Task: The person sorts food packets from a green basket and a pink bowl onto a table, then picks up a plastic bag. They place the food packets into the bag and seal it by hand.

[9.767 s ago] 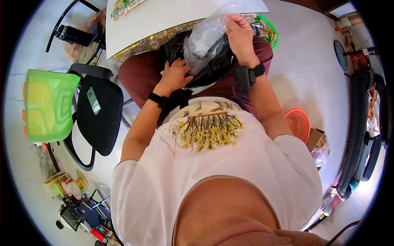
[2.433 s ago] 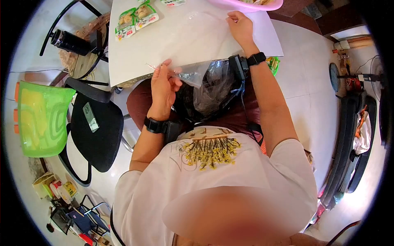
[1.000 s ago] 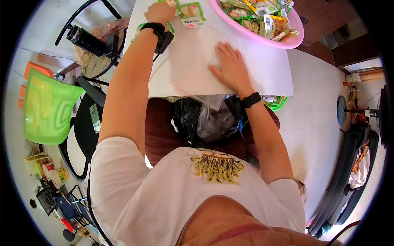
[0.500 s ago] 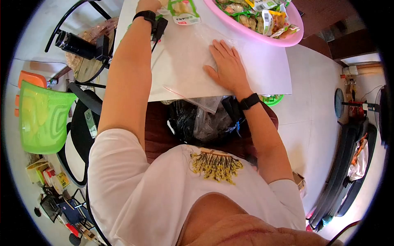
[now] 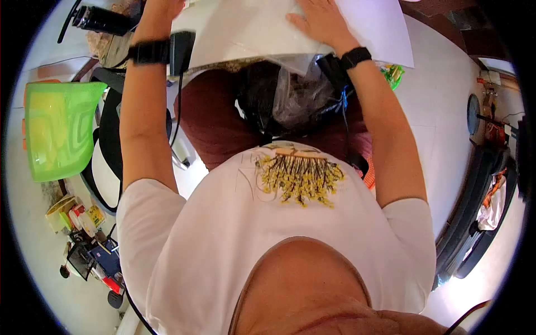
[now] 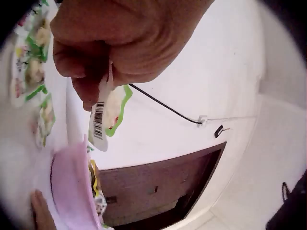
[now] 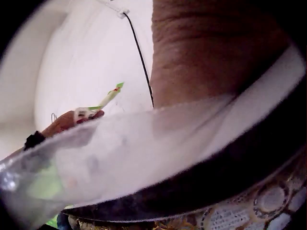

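Note:
My left hand (image 6: 120, 43) pinches a sealed snack packet (image 6: 100, 115) with a barcode on its white back and a green border, held up above the table. Only part of this hand shows at the top edge of the head view. My right hand (image 5: 321, 22) rests with fingers spread on the white table (image 5: 385, 33), on a clear plastic bag (image 7: 110, 158) that lies flat there. The bag's near corner (image 5: 301, 68) hangs over the table's front edge. In the right wrist view that hand's fingers are hidden behind the wrist.
Several more packets (image 6: 36, 67) lie on the table, by a pink basin (image 6: 72, 182) of packets. A black bag with clear plastic (image 5: 296, 100) in it sits on the lap. A black chair with a green back (image 5: 58, 131) stands at left; a green basket (image 5: 393, 77) is below the table's right.
The clear bag came from the lap and was spread on the table. My left hand reached to the packets at the back left and lifted one; my right hand stayed on the bag.

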A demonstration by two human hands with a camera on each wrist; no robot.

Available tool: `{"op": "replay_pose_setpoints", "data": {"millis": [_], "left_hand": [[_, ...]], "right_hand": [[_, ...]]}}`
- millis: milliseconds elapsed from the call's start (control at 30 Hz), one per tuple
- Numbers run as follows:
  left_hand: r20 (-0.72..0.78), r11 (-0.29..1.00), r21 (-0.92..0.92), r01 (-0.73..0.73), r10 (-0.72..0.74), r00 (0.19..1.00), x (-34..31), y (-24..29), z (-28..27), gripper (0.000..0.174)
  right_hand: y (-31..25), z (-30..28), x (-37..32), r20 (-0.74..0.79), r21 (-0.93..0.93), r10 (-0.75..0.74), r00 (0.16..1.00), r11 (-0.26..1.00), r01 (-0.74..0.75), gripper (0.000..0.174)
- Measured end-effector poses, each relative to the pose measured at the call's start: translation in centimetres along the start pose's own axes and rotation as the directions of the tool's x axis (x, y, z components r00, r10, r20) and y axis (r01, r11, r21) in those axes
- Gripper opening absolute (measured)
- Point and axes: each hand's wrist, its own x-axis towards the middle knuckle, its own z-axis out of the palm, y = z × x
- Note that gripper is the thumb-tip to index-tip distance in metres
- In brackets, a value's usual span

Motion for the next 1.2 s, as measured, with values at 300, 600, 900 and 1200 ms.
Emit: {"op": "replay_pose_setpoints", "data": {"millis": [300,600,900,1200], "left_hand": [[0.249,0.628,-0.608,0.485,-0.429,0.868,-14.0,2.9,5.8,0.015],[0.202,0.633,-0.627,0.454,-0.431,0.880,-14.4,2.6,6.5,0.022],[0.179,0.544,-0.741,0.394,-0.406,0.896,-14.6,1.8,6.7,0.020],[0.119,0.353,-0.892,0.282,-0.420,0.900,-16.6,2.4,4.5,0.012]], "right_hand": [[-1.0,-1.0,0.7,0.185,-0.524,0.033,0.982,0.849,0.070,0.050],[-8.2,-0.5,-2.1,0.264,-0.092,-0.150,0.953,0.979,0.179,0.025],[-7.1,-0.2,-2.5,0.328,0.020,-0.069,0.942,0.998,0.066,0.012],[-6.4,0.1,-2.4,0.367,0.217,0.127,0.922,0.952,-0.217,0.014]]}}
